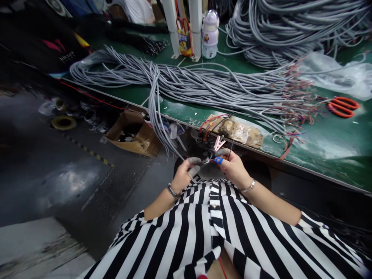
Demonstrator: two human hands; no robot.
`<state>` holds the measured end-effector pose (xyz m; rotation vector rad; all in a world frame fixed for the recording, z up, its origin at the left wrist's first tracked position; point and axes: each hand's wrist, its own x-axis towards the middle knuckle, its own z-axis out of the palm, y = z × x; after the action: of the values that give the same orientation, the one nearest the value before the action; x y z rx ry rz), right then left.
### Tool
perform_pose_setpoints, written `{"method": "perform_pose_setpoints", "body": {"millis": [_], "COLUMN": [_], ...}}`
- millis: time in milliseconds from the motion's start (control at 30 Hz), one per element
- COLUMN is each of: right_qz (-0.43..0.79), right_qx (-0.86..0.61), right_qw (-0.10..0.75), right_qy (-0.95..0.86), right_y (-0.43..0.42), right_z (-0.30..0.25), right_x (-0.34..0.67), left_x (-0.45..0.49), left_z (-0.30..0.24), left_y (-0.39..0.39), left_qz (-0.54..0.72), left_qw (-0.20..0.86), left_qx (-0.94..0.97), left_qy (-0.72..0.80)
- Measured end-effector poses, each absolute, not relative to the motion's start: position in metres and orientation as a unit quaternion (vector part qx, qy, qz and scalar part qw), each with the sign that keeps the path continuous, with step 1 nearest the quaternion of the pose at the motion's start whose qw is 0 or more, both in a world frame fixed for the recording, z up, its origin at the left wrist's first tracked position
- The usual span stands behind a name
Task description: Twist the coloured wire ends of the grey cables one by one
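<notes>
On my green bench (345, 153): lilac-and-white drink bottle (210, 37) upright, just beside the right of two white posts (195, 29). Between the posts, yellow-and-blue printed packet (185, 43), red scissor-like handles (183, 25) showing above it. Far right, orange-handled scissors (342, 107) lying flat; crumpled clear plastic bag (343, 73) behind them. Off my left, dark fabric (65, 48) with pink and yellow marks, lettering too blurred to read. Floor below: open cardboard box (148, 141), contents unclear; yellow tape roll (63, 123) lying flat farther left; black-and-yellow striped floor tape (90, 149) between. Someone's white garment (136, 11) at top edge.
</notes>
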<state>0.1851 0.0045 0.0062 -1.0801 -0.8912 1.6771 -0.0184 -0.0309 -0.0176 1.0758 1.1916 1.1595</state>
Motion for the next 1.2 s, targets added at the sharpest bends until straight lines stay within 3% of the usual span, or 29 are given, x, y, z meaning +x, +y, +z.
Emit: {"method": "perform_pose_setpoints", "body": {"millis": [200, 400, 800, 1200], "right_qz": [0.685, 0.656, 0.64, 0.739], "right_qx": [-0.44, -0.448, -0.418, -0.443], "right_qw": [0.467, 0.511, 0.41, 0.386], "right_qy": [-0.344, -0.328, -0.498, -0.329], "right_y": [0.003, 0.005, -0.002, -0.008], "right_z": [0.009, 0.001, 0.004, 0.013], "right_x": [0.18, 0.184, 0.167, 0.156], "left_x": [-0.002, 0.001, 0.008, 0.013], "left_z": [-0.018, -0.016, -0.016, -0.026], "left_y": [-0.033, -0.025, -0.031, -0.03], "left_qz": [0.365, 0.465, 0.49, 0.524], "left_qw": [0.593, 0.641, 0.642, 0.601], "left_qx": [0.525, 0.368, 0.324, 0.325], "left_qy": [0.489, 0.487, 0.492, 0.509]}}
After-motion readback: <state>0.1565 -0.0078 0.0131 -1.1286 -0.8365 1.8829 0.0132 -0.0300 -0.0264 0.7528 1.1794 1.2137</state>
